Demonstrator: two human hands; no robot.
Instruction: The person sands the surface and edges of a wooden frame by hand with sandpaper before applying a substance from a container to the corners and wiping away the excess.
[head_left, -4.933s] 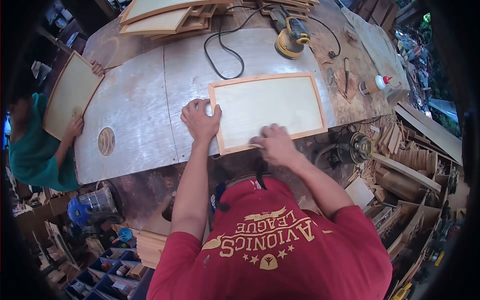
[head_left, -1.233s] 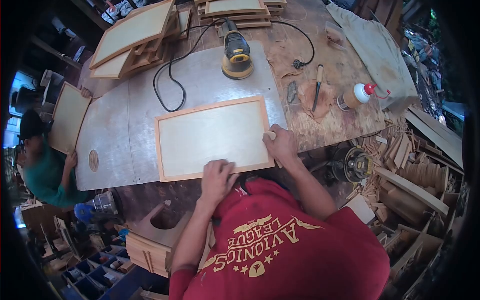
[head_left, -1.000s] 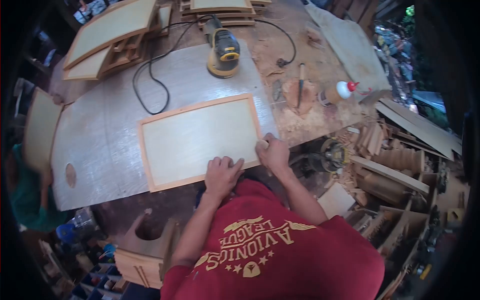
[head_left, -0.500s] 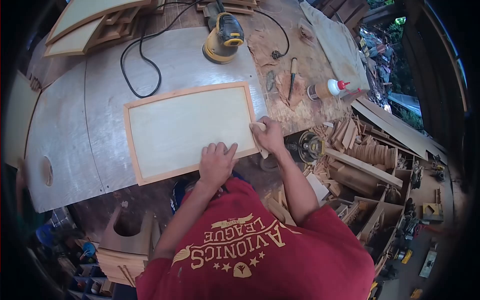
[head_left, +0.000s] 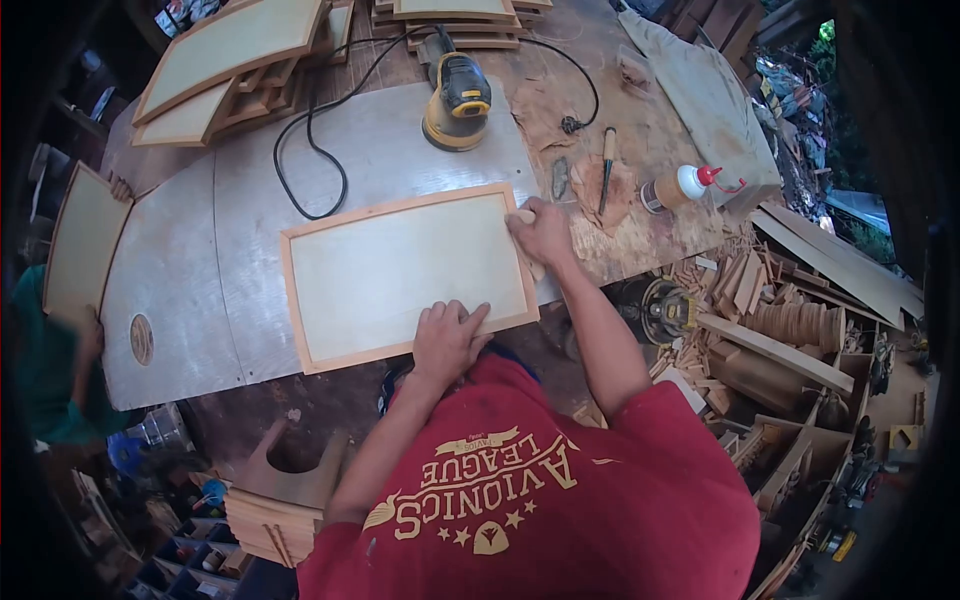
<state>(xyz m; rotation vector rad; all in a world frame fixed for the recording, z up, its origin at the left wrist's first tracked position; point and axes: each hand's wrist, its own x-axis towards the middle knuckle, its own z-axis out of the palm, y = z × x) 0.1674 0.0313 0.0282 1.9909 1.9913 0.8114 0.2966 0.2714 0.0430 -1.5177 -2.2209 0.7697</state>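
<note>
A framed rectangular panel [head_left: 400, 275], pale in the middle with a light wood border, lies on the bench in front of me. My left hand [head_left: 450, 340] rests across its near border, fingers laid on the pale face and the thumb apart. At the panel's right edge, my right hand [head_left: 543, 232] is closed around a flat tan piece [head_left: 537, 270], held against the border. Fingers cover most of that piece, so whether it is sandpaper or a wooden block cannot be made out.
Beyond the panel stands a yellow-black sander [head_left: 458, 105] with its cord. To the right are a chisel [head_left: 607, 170] and a glue bottle [head_left: 675, 190]. Framed panels [head_left: 230, 50] are stacked at the far left. A co-worker's hand [head_left: 90, 335] holds another panel [head_left: 85, 240].
My right hand has slid away from me along the panel's right edge with the tan piece. My left hand stays on the near border. The view has shifted, showing more of the co-worker.
</note>
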